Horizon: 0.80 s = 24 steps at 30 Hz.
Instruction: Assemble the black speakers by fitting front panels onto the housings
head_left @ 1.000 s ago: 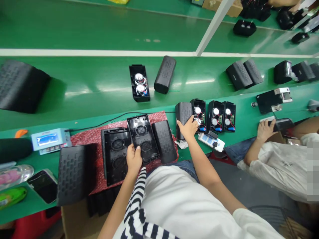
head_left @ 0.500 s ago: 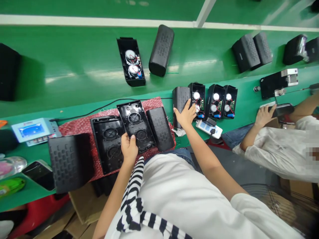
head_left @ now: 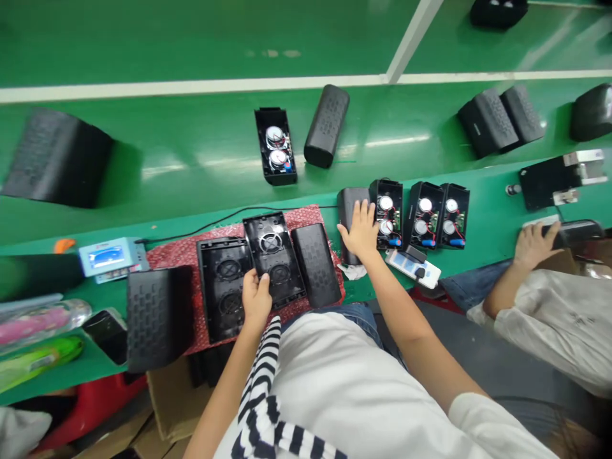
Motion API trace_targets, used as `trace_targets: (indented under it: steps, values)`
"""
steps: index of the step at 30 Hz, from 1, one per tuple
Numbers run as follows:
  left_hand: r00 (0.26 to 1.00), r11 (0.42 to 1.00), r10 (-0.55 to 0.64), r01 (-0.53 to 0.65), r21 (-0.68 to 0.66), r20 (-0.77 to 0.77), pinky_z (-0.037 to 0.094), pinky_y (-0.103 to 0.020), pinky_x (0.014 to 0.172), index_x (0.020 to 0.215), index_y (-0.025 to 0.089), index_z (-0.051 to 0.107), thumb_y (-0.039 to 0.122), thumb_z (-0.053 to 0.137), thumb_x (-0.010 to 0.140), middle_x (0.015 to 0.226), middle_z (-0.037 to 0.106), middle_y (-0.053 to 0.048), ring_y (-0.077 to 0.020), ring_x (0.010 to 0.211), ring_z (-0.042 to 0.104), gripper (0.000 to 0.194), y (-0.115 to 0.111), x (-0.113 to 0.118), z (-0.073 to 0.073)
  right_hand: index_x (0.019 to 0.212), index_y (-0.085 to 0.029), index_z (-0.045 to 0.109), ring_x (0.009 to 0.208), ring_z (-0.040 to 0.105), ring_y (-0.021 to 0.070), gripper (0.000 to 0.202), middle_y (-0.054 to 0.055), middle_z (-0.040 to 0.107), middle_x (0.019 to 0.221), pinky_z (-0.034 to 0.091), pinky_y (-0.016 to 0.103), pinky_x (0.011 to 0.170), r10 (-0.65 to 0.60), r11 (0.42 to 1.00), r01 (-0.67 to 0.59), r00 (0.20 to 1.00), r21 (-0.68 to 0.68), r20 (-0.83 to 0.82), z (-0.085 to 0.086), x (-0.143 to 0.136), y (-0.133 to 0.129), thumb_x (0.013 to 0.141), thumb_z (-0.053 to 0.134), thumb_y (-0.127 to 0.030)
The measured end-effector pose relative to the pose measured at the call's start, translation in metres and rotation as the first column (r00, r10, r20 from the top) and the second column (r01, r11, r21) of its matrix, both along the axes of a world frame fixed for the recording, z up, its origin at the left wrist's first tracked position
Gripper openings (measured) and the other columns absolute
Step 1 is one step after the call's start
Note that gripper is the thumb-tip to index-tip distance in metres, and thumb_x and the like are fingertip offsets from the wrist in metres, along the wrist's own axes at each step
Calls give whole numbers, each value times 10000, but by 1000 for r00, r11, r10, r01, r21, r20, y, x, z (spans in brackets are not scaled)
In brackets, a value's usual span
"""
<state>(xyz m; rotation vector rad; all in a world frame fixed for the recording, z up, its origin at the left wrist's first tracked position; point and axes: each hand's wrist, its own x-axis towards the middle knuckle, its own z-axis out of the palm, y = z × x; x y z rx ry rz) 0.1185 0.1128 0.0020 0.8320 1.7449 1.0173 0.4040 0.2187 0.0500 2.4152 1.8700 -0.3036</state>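
Note:
My left hand (head_left: 257, 298) pinches the lower left edge of an open black speaker shell (head_left: 282, 252), tilted over another open shell (head_left: 220, 271) on red bubble wrap (head_left: 165, 254). To the right of it lies a closed black housing (head_left: 316, 264) with a patterned face. My right hand (head_left: 361, 233) rests with spread fingers on a second dark housing (head_left: 347, 203). Beside that hand stand open housings with white round drivers and blue parts: one close by (head_left: 388, 213), one in the middle (head_left: 423, 215) and one farther right (head_left: 453, 217).
A power strip (head_left: 415, 268) lies near the bench edge. At the left are a blue-screened device (head_left: 109, 255), a phone (head_left: 106, 335) and a large black housing (head_left: 160, 319). Behind, more speaker parts sit on the green belt (head_left: 191, 146). A co-worker's hand (head_left: 535, 245) is at right.
The view has shifted, so the bench appears lower and farther right. My right hand's fingers point more upward on the dark housing. My left hand still holds the shell.

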Motion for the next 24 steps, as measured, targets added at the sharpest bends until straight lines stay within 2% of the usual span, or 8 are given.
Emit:
trace_targets:
  steps: [3,7,10,12,14,19,22,24]
  values:
    - [1000,1000,11,-11,-30,8,432,-361,922,988,197,523,423,611,739,978,625,-59,-190,936,595,347,3,9,15,1479,-54,110,1424,-24,352,758,204,23,1548,170,674,1038,6,994,-21,990,-105,-137,-12,-6,-2,913,313,-515]
    - [991,996,-62,68,-54,115,462,-354,895,993,193,547,452,600,753,965,646,-46,-191,926,607,358,8,36,46,1411,-106,348,1398,170,348,732,205,225,1509,206,612,1073,66,995,-12,830,100,-554,7,-11,-12,873,352,-602]
    - [940,963,-242,263,-60,242,512,-361,813,1014,186,551,449,555,797,952,669,-52,-197,859,639,342,9,63,68,1260,-150,524,1155,525,285,812,171,570,1229,467,470,920,-54,999,19,277,-51,-959,25,-10,-32,842,143,-731]
    - [898,909,-415,416,31,146,528,-356,781,1044,187,560,402,518,837,976,680,-68,-200,854,652,301,12,80,78,1177,-146,573,1023,600,286,930,160,645,1063,520,454,796,-300,954,-54,-105,-296,-948,33,2,-47,808,-24,-756]
    - [776,754,-620,629,190,-111,527,-341,792,1083,205,586,318,496,862,1012,688,-76,-197,884,658,264,17,96,87,1113,-137,600,1028,600,299,946,160,656,1042,517,451,790,-479,878,-179,-296,-444,-826,39,24,-61,787,-4,-788]
    - [216,3,-721,951,308,-658,507,-309,764,1165,250,612,190,454,893,1031,708,-70,-186,889,656,319,40,148,117,1232,-169,520,920,649,254,749,105,654,1076,521,366,760,-723,612,-629,-197,-480,-662,60,93,-92,675,638,-655]
    - [109,-136,-648,957,255,-753,477,-342,840,1135,267,625,201,443,910,1026,702,-65,-184,901,640,297,57,184,127,1321,-197,412,780,675,237,828,82,665,985,528,318,616,-786,540,-661,-176,-520,-592,73,125,-103,633,705,-551]
    - [181,-58,-637,958,280,-750,395,-442,980,1167,287,602,302,514,881,1188,632,-89,-234,1072,584,300,69,204,119,1334,-196,386,748,675,226,827,86,650,991,516,287,564,-771,578,-571,-150,-583,-619,81,147,-103,633,701,-501]
